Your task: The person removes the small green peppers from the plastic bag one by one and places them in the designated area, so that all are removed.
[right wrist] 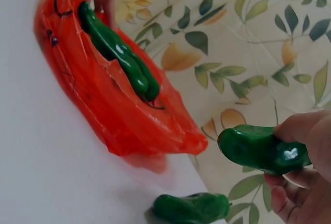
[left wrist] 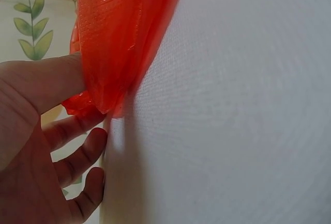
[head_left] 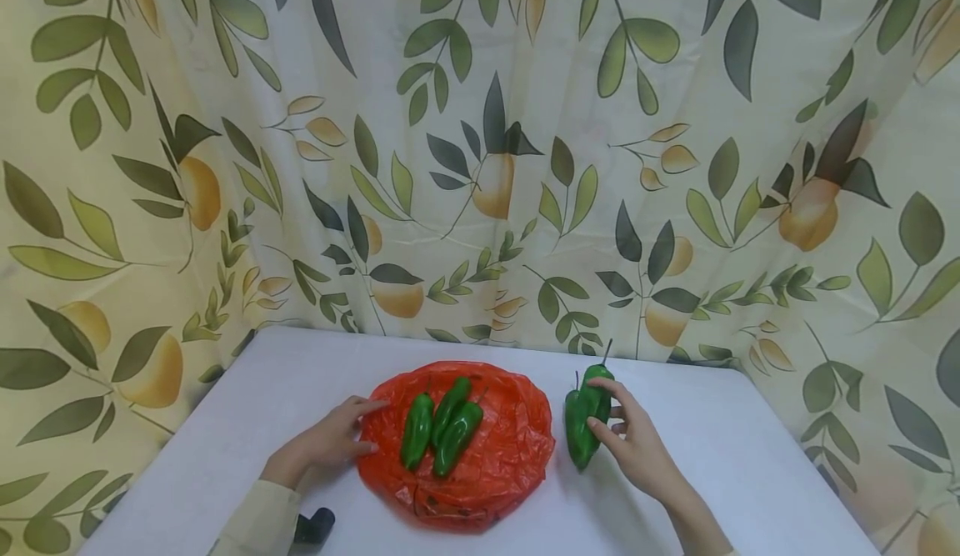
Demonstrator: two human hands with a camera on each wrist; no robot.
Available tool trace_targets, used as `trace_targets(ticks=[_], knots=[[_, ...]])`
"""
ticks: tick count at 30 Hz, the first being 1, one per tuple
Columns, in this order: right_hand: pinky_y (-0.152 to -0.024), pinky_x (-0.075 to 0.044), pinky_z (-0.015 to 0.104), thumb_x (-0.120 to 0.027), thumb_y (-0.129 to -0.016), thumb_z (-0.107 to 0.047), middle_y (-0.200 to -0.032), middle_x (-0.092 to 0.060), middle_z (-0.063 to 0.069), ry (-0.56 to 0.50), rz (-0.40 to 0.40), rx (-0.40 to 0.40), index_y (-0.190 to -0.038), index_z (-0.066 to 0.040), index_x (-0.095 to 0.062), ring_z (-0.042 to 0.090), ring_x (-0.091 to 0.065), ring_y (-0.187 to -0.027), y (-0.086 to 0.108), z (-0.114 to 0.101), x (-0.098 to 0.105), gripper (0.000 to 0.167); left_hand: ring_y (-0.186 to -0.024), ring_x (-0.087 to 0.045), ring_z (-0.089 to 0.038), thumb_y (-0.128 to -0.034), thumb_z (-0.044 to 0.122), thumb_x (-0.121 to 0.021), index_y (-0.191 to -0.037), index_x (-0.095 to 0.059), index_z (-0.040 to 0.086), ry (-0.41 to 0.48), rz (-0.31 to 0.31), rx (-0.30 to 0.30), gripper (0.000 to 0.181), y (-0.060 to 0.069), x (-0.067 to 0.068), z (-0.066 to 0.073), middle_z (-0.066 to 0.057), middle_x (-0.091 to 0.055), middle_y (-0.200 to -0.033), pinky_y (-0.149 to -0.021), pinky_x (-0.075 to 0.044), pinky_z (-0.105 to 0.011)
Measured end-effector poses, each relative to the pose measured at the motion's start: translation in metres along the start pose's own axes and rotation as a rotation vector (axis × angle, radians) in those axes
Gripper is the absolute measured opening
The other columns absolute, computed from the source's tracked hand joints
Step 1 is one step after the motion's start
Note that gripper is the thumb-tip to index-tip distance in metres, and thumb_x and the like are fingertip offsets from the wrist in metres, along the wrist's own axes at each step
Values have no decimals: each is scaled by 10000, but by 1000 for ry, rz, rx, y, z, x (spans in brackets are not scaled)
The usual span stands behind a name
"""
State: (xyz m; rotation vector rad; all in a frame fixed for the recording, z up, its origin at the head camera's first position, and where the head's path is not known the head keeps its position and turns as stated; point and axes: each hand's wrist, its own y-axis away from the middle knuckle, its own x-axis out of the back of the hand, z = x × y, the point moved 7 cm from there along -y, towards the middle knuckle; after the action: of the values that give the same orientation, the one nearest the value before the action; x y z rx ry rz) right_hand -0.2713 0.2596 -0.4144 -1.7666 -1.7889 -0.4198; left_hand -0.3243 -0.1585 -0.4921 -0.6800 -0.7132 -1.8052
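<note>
A red plastic bag (head_left: 517,423), its rim rolled into a round bowl shape, sits on the table with three green peppers (head_left: 459,439) inside. My left hand (head_left: 333,435) grips its left rim between thumb and fingers; the thumb tip is hidden by red plastic (left wrist: 119,32) in the left wrist view. To the right of the bag, my right hand (head_left: 633,439) holds a green pepper (right wrist: 253,146) between thumb and fingers. Another green pepper (right wrist: 191,207) lies on the table below the held one; in the head view the two overlap.
The white table (head_left: 720,431) runs back to a leaf-and-fruit patterned curtain (head_left: 525,164), which also hangs at both sides. A black object (head_left: 318,525) lies near my left sleeve (head_left: 258,518), partly hidden by it.
</note>
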Motion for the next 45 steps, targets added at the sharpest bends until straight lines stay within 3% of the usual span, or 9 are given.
trace_targets(ticks=[12,19,25,34,40,45], knots=[[-684,-585,262,-607,-967,-29,-1388,-494,290,28,-18,-63,-1487,-116,-432,270,-624,-996,-4,31,13,556,-1267,-525,-291,-822,198,-830,-1440,-563,238,-3,2,8,674,1,1,-1,-74,-545,-1344,-1023,-527,-581],[-739,-556,290,-603,-981,-71,-1488,-380,299,121,-45,-102,-1503,-120,-428,325,-583,-1087,-2,43,13,552,-1255,-535,-294,-824,189,-829,-1438,-565,234,2,2,-9,670,1,1,1,-79,-550,-1339,-1012,-536,-575],[-743,-601,324,-597,-965,-48,-1489,-325,357,142,-60,-108,-1502,-100,-451,377,-584,-1079,-4,55,11,559,-1231,-548,-283,-826,189,-828,-1437,-566,238,1,0,-6,666,2,1,1,-81,-550,-1330,-1011,-538,-567],[-752,-552,311,-612,-930,-26,-1446,-432,347,208,-47,-122,-1478,-88,-497,330,-574,-1067,-6,67,6,563,-1232,-548,-291,-825,185,-828,-1441,-562,244,6,-5,8,674,2,1,1,-80,-549,-1326,-1004,-541,-571],[-907,-559,469,-600,-935,-38,-1442,-467,330,252,-52,-132,-1469,-69,-506,379,-559,-1181,-6,73,3,543,-1224,-551,-292,-823,175,-828,-1435,-568,238,9,-1,6,669,2,1,1,-81,-553,-1324,-994,-548,-567],[-1022,-491,613,-591,-945,-41,-1459,-442,350,240,-52,-141,-1478,-56,-489,458,-514,-1275,-5,75,1,543,-1219,-553,-290,-822,172,-828,-1433,-570,235,10,3,1,666,3,2,2,-79,-556,-1317,-996,-546,-567]])
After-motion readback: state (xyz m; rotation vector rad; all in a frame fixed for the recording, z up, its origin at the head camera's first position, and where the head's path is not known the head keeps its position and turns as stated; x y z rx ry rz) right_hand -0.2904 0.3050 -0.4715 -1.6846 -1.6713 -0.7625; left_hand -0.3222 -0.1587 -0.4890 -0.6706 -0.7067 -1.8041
